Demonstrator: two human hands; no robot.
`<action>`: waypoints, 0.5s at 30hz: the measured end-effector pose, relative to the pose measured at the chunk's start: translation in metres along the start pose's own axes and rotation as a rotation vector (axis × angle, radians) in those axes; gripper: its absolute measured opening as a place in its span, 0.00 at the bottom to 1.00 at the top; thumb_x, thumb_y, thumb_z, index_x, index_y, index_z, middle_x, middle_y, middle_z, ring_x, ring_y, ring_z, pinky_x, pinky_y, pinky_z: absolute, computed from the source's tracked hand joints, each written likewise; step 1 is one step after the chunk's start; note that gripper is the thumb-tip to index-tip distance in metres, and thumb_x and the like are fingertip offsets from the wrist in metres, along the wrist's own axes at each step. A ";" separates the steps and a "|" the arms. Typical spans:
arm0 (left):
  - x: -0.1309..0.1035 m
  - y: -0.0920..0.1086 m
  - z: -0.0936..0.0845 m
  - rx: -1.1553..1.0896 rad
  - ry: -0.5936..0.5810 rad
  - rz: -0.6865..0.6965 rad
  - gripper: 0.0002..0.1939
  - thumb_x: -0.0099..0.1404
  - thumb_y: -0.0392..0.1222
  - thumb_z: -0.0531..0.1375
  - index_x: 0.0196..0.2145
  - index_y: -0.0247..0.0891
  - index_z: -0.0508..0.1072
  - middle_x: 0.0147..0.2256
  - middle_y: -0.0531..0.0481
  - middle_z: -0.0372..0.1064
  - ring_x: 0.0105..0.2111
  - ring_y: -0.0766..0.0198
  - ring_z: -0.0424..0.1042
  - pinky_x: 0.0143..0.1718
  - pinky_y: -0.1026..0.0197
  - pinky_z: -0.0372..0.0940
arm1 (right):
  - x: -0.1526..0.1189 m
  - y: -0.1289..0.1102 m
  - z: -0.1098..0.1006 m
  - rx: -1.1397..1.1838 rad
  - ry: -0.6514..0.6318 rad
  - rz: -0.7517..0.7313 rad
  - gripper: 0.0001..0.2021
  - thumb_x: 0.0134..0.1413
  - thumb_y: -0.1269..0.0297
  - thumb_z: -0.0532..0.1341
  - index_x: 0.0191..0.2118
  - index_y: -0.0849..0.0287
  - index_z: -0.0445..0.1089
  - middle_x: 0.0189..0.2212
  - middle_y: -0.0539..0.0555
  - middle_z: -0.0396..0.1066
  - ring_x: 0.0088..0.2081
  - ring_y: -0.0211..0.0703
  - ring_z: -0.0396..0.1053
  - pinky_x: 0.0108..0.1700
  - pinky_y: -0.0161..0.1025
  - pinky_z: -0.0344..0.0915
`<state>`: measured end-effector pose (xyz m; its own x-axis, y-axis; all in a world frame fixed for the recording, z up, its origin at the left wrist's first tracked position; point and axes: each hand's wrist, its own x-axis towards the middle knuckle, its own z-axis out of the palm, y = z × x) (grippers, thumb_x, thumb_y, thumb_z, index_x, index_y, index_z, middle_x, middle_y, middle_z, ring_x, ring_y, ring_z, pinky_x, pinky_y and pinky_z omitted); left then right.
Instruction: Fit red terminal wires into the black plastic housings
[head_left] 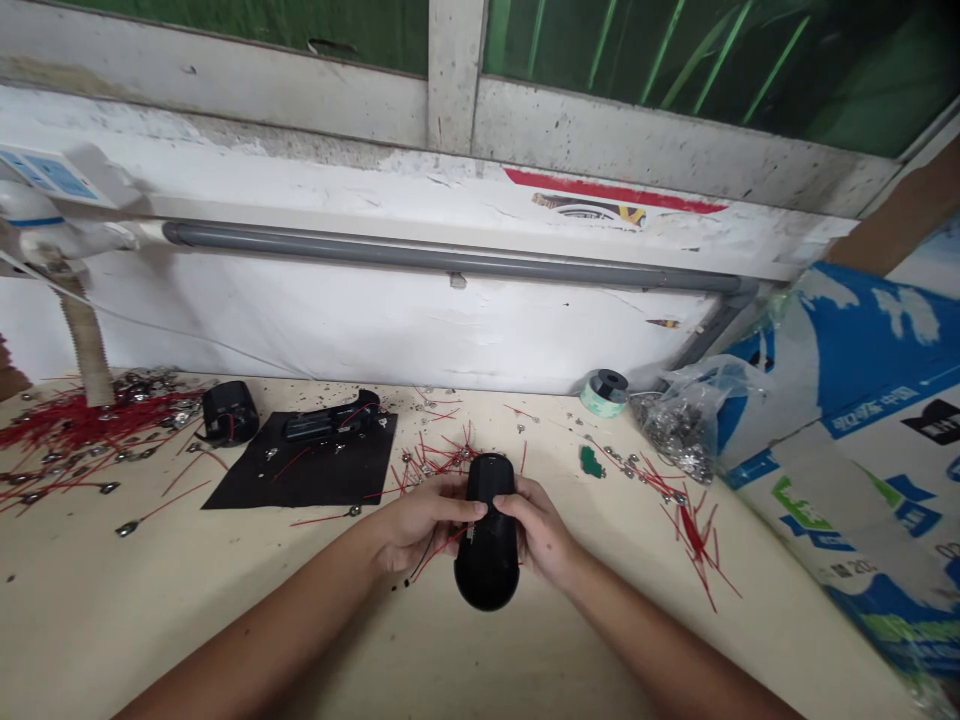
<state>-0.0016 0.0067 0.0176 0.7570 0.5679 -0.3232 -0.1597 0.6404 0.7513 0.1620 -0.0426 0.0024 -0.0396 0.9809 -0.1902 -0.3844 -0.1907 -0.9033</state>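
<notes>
A long black plastic housing (487, 565) with a rounded near end is held between both hands above the table. My left hand (427, 515) grips its left side, thumb on top, the other fingers partly hidden beneath. On the right side my right hand (536, 520) holds it too, its thumb pressed on the upper face and its fingers mostly out of sight. A red wire and a dark wire hang by my left hand. Just beyond the housing lie several red wires (442, 455) with small metal parts on their ends.
A black mat (322, 480) bears another black housing part (330, 420); a black cup-shaped part (230, 413) stands beside it. Red wires (90, 415) are heaped at left. A tape roll (604, 393), a green piece (591, 462), a bag of metal parts (682, 425) and a blue-white box (862, 450) are at right.
</notes>
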 end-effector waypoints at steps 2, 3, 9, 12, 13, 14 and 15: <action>0.000 0.000 0.000 -0.002 -0.001 0.004 0.19 0.47 0.38 0.74 0.37 0.34 0.76 0.31 0.49 0.71 0.27 0.66 0.70 0.32 0.61 0.66 | 0.001 0.000 0.000 0.001 -0.003 -0.004 0.10 0.41 0.61 0.66 0.29 0.62 0.72 0.18 0.48 0.70 0.17 0.34 0.63 0.18 0.29 0.57; 0.000 -0.001 0.000 -0.005 0.000 0.008 0.19 0.47 0.38 0.74 0.37 0.34 0.76 0.31 0.49 0.71 0.27 0.66 0.70 0.33 0.60 0.67 | 0.001 0.001 0.000 0.003 -0.004 -0.001 0.10 0.40 0.61 0.66 0.29 0.62 0.72 0.18 0.48 0.70 0.18 0.35 0.64 0.18 0.29 0.58; 0.003 -0.005 -0.003 0.047 -0.009 0.041 0.20 0.49 0.40 0.74 0.39 0.32 0.76 0.33 0.47 0.72 0.30 0.64 0.72 0.33 0.62 0.67 | 0.001 0.000 0.001 0.024 0.006 0.018 0.10 0.38 0.62 0.67 0.29 0.61 0.71 0.20 0.48 0.71 0.22 0.38 0.68 0.24 0.32 0.65; 0.004 -0.006 -0.005 0.074 0.016 0.049 0.21 0.48 0.40 0.74 0.39 0.32 0.76 0.34 0.47 0.73 0.30 0.65 0.72 0.30 0.64 0.65 | 0.000 -0.002 0.002 0.015 0.000 0.011 0.09 0.39 0.62 0.66 0.27 0.60 0.70 0.18 0.47 0.69 0.20 0.36 0.66 0.23 0.32 0.65; 0.004 -0.006 -0.005 0.080 0.024 0.049 0.21 0.48 0.40 0.74 0.39 0.32 0.76 0.33 0.47 0.73 0.29 0.65 0.72 0.29 0.65 0.65 | 0.000 -0.002 0.003 0.009 0.003 0.004 0.09 0.39 0.62 0.66 0.26 0.60 0.70 0.17 0.47 0.68 0.19 0.35 0.65 0.22 0.31 0.63; 0.004 -0.006 -0.005 0.087 0.030 0.048 0.21 0.48 0.41 0.74 0.39 0.32 0.76 0.33 0.48 0.73 0.29 0.65 0.72 0.28 0.65 0.64 | 0.001 -0.002 0.003 0.002 0.007 -0.002 0.09 0.39 0.62 0.66 0.26 0.60 0.70 0.16 0.46 0.67 0.18 0.34 0.64 0.22 0.30 0.62; 0.004 -0.006 -0.005 0.092 0.036 0.048 0.21 0.48 0.41 0.74 0.38 0.32 0.76 0.33 0.48 0.72 0.29 0.66 0.71 0.27 0.66 0.63 | 0.001 -0.003 0.003 -0.004 0.007 -0.004 0.08 0.40 0.62 0.66 0.26 0.61 0.70 0.16 0.45 0.66 0.18 0.34 0.63 0.22 0.30 0.62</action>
<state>-0.0010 0.0080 0.0086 0.7264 0.6158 -0.3051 -0.1346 0.5628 0.8156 0.1599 -0.0414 0.0058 -0.0312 0.9814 -0.1892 -0.3813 -0.1866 -0.9054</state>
